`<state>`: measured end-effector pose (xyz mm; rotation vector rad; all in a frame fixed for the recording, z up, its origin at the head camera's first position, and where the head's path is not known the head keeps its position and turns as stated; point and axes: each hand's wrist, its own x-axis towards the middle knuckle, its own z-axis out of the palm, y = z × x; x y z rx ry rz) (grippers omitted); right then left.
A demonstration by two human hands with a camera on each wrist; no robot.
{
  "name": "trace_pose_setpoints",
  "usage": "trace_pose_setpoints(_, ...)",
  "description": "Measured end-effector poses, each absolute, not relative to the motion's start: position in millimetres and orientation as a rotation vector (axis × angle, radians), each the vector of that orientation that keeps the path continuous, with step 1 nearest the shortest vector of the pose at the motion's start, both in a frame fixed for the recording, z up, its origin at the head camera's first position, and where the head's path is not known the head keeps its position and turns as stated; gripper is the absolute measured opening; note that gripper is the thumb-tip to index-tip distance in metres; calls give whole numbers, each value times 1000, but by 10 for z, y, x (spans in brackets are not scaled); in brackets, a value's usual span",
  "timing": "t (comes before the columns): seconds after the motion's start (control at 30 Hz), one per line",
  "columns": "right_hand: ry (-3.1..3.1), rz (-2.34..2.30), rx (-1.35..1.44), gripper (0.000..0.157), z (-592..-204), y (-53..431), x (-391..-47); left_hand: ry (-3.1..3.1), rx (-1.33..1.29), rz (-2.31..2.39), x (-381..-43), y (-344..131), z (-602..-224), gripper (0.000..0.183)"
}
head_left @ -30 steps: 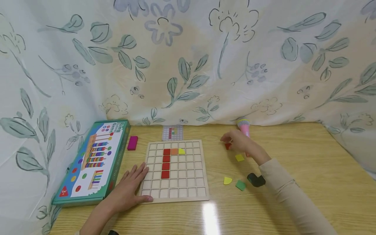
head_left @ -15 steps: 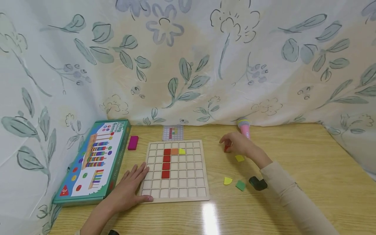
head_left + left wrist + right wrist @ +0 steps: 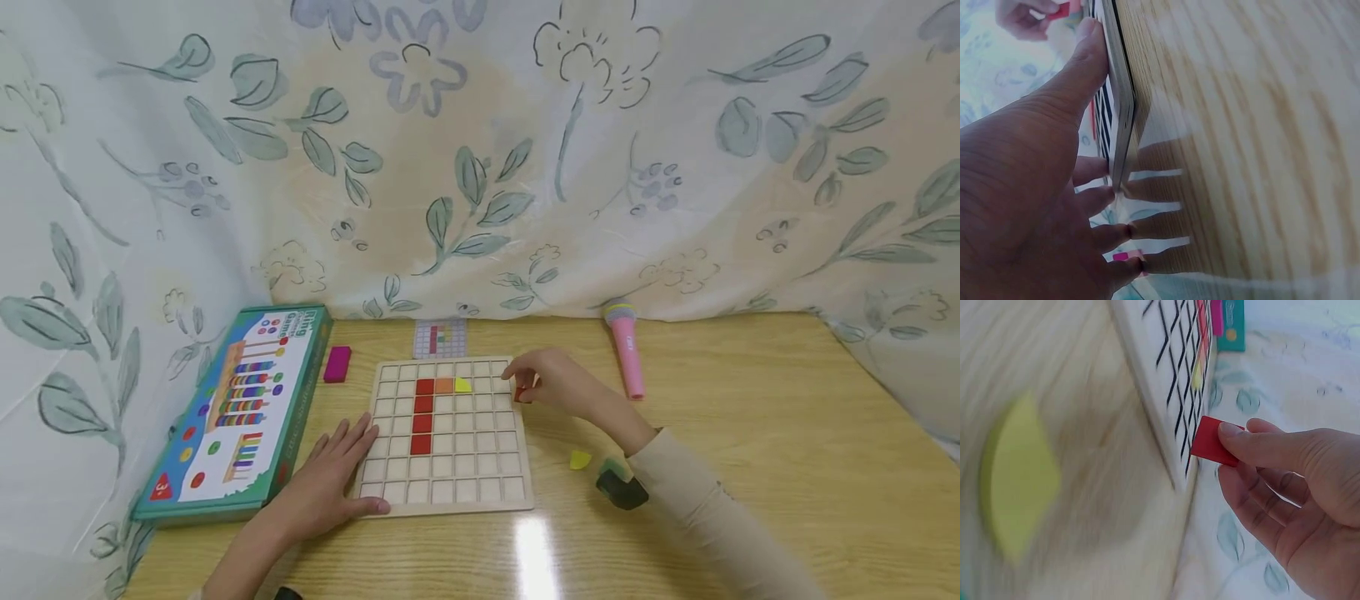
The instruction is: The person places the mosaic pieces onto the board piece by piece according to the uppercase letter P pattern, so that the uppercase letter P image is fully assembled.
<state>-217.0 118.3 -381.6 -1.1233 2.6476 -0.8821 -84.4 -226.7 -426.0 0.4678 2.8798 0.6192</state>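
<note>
My left hand (image 3: 326, 483) lies with fingers spread on the left edge of a wooden grid board (image 3: 476, 492), its thumb along the front left corner. Between thumb and fingers, my right hand (image 3: 566, 385) pinches a red square tile (image 3: 1207, 440), held at the board's right edge. Set in the board are a column of several red tiles (image 3: 423, 423), an orange tile (image 3: 444, 386) and a yellow quarter-round tile (image 3: 462, 386). On the table right of the board lies another yellow quarter-round piece (image 3: 580, 460). A green tile (image 3: 611, 468) is partly hidden by the black wrist camera.
A pattern card (image 3: 440, 339) lies behind the board. A boxed game (image 3: 232, 417) and a magenta block (image 3: 337, 364) are on the left. The pink toy microphone (image 3: 628, 358) lies at the back right, before a floral curtain (image 3: 480, 167).
My right hand has picked the red tile up from the table and carried it left to the board's right edge. My left hand has stayed put.
</note>
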Motion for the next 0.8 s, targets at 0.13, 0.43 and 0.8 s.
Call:
trace_pose_setpoints(0.13,2609,-881,-1116,29,-3856,968,-2099,2876,459,613,-835,-2273,-4255,106)
trace_pose_setpoints(0.43,2568,-873,-1164,27,-3909,546,-1970,2873,454,606,-843,-2270,-4239,105)
trace_pose_setpoints(0.8,2403,-917,-1220,26,-3934,109,-1726,2881,467,610,-843,-2261,-4224,104)
